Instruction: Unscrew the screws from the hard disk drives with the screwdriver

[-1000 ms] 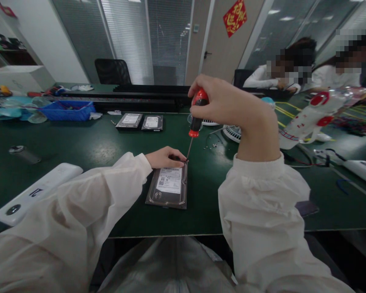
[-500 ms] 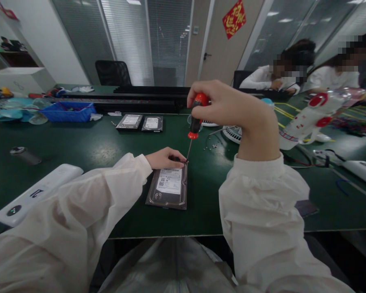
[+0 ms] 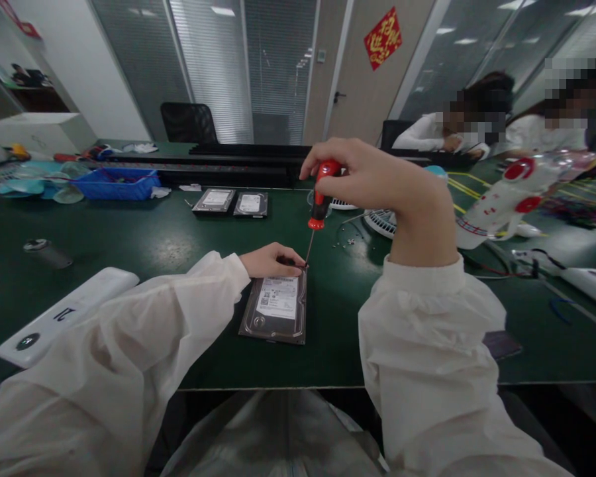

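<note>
A hard drive (image 3: 277,306) lies label up on the green table in front of me. My left hand (image 3: 274,260) grips its far end, thumb on top and fingers curled at the far edge. My right hand (image 3: 360,169) is closed round the red and black handle of a screwdriver (image 3: 322,195). The shaft points down, slightly tilted, and its tip meets the drive's far right corner beside my left fingertips. Whatever screw sits under the tip is too small to make out. Several small screws (image 3: 351,242) lie loose to the right of the drive.
Two more hard drives (image 3: 251,204) lie farther back, near a blue tray (image 3: 116,185). A white power bank (image 3: 67,317) and a metal cylinder (image 3: 47,253) are at left. A clear bottle (image 3: 496,199), fan parts (image 3: 381,222) and wires stand right. Two people sit at far right.
The screwdriver handle has turned slightly, with more red showing, and my right fingers have shifted and opened a little on it. The tip, drive and left hand keep their places; the view has shifted slightly.
</note>
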`<state>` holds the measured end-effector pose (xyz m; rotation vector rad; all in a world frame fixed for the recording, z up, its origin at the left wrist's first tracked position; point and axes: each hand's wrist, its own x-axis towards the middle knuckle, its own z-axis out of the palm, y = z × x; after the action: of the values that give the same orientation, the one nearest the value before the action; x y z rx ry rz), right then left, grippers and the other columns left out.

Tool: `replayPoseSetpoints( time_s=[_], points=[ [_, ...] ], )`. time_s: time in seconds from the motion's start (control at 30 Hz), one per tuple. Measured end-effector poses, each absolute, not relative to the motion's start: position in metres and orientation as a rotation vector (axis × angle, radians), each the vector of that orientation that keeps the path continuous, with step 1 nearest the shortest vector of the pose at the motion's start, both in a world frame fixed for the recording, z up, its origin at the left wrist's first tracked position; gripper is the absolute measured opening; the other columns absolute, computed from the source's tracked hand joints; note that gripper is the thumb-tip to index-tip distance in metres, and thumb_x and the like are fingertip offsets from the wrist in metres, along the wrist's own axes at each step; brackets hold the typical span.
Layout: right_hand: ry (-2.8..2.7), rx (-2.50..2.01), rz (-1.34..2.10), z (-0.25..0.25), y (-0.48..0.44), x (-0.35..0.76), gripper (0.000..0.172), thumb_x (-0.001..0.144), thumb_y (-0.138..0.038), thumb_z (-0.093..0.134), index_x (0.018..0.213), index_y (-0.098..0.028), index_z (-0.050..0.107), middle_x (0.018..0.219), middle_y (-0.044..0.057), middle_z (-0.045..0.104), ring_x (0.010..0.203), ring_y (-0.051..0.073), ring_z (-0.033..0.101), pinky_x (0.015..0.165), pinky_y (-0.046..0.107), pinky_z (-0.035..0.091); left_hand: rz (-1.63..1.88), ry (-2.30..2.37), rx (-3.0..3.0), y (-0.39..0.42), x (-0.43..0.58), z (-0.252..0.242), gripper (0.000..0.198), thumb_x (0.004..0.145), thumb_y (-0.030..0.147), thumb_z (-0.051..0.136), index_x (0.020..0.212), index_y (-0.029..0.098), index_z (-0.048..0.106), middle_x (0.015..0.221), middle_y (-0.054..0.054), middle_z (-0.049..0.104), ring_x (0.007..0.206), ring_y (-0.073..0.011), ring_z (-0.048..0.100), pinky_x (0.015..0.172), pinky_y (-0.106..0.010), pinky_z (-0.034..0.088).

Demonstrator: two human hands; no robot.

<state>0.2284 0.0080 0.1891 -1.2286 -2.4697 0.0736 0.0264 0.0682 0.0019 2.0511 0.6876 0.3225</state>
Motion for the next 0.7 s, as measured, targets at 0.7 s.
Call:
replayPoseSetpoints(
  time_s=[0.7],
  points=[
    [-2.414,-1.193,0.116,0.1864,0.0099,0.2296,0.041,0.078,-0.02,0.054,0.118,-0.019,0.064,0.125,0.011,0.068,0.106,0.026,0.064,0.09,0.038,0.047,0.314,0.696,2.069,0.0676,0.0266,0.0036,0.041,0.087,0.042,0.072,0.12,0.018,0.074,0.114,-0.008,0.074,0.1,-0.0219,0.069,0.089,-0.038,0.052]
  ],
)
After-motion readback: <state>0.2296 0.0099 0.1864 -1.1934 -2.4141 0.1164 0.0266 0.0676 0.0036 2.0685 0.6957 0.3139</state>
